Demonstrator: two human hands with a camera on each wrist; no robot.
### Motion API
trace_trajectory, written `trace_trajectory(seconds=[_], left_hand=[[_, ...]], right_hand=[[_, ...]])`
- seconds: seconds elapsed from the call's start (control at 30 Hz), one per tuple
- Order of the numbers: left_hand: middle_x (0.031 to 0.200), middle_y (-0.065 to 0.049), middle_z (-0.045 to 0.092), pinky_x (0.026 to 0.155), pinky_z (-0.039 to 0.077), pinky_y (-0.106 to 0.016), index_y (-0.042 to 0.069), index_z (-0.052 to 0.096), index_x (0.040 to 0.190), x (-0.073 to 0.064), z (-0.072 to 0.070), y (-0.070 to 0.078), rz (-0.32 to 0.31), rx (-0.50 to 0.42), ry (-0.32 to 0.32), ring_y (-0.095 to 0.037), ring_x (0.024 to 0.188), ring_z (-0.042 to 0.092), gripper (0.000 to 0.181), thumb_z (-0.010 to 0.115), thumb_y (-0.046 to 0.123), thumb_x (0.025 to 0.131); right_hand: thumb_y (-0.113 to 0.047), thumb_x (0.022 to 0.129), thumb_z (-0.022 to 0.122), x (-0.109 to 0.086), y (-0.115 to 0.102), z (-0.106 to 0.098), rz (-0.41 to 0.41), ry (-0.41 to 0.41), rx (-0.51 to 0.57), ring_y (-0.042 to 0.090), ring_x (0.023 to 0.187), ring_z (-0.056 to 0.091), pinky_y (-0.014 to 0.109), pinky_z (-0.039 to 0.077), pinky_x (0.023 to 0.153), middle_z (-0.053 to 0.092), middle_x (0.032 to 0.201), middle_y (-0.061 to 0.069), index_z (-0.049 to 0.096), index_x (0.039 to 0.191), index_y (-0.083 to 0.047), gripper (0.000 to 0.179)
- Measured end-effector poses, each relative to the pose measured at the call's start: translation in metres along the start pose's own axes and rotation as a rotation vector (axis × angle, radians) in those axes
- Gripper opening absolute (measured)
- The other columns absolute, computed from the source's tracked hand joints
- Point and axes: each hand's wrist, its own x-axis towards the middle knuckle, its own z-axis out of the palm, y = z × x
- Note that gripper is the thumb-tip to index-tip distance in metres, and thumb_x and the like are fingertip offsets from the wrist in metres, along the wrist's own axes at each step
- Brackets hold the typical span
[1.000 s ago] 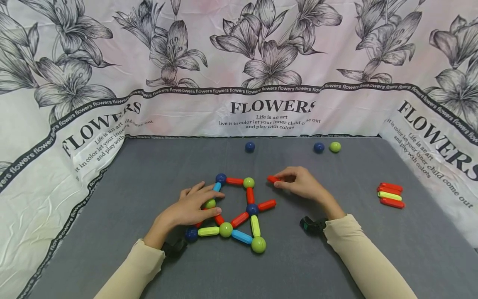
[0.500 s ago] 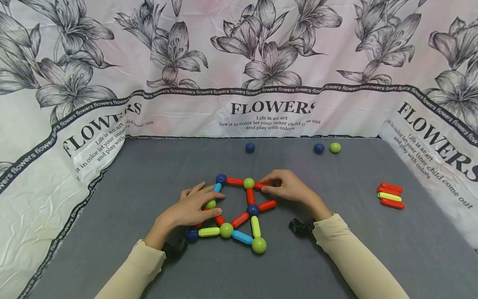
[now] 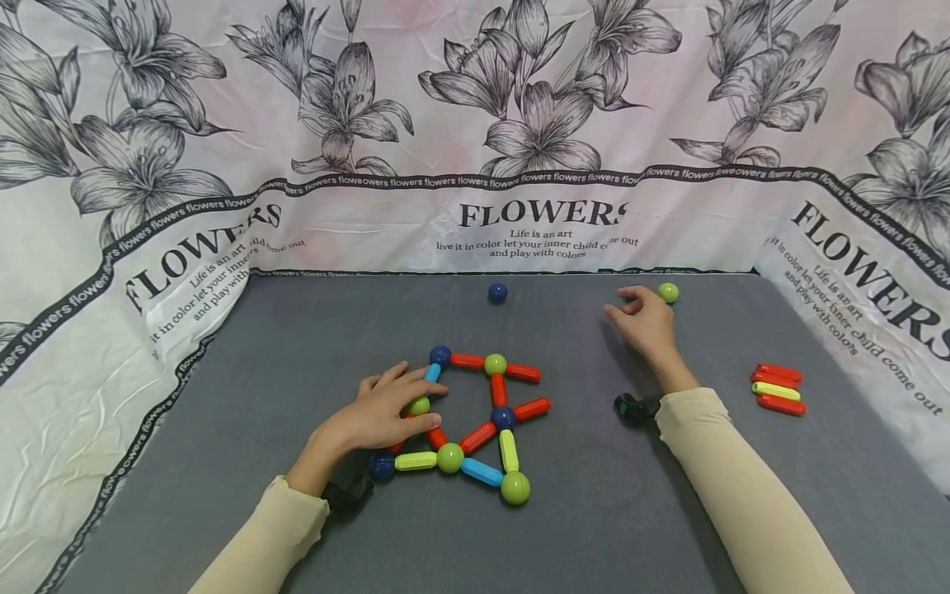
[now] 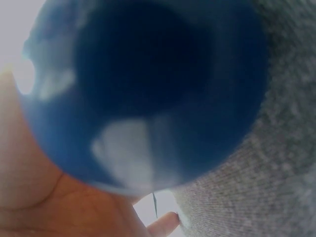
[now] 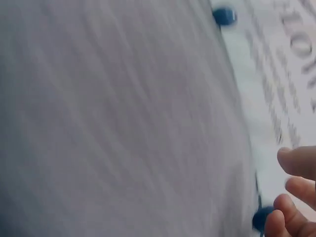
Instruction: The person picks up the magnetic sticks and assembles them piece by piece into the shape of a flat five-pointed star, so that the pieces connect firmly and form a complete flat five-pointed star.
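Note:
Magnetic rods and balls form a joined figure on the grey table, with a green ball, a dark blue ball and a red rod jutting right from its top corner. My left hand rests over the figure's left side, fingers spread across a green ball and a light blue rod. Close to the left wrist camera looms the figure's lower-left blue ball. My right hand hovers at the back right with loosely bent fingers, beside a loose blue ball hidden from the head view.
Another loose blue ball lies near the back edge, and a loose green ball sits just behind my right hand. Several red and yellow-green rods lie side by side at the right. A flower-printed cloth walls the table's back and sides.
My right hand brought a red rod to the figure's upper green ball and let go; the rod stays attached. The hand then moved back and right. My left hand kept its place.

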Motion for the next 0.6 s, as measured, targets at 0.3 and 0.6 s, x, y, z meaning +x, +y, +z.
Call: trace_trajectory(seconds=[0.3,0.6], left_hand=[[0.167,-0.009,0.031,0.115,0.011,-0.072,0.029,0.058,0.143,-0.001,-0.001,0.000,-0.001,0.005,0.000,-0.045,0.157,0.011,0.049,0.061,0.049,0.099],[0.167,-0.009,0.032,0.115,0.011,-0.072,0.029,0.058,0.144,0.001,0.001,-0.002,-0.004,0.020,-0.001,-0.045,0.157,0.012,0.049,0.061,0.050,0.099]], right_hand=[[-0.025,0.094,0.071,0.025,0.022,-0.011,0.082,0.071,-0.082,0.018,0.070,0.056,0.036,0.045,0.071,0.065,0.089,0.018,0.055,0.142,-0.001,0.056],[-0.023,0.096,0.065,0.041,0.030,-0.017,0.174,-0.026,-0.150,0.053,0.129,0.052,0.063,0.043,0.106,0.055,0.139,0.033,0.051,0.144,0.001,0.055]])
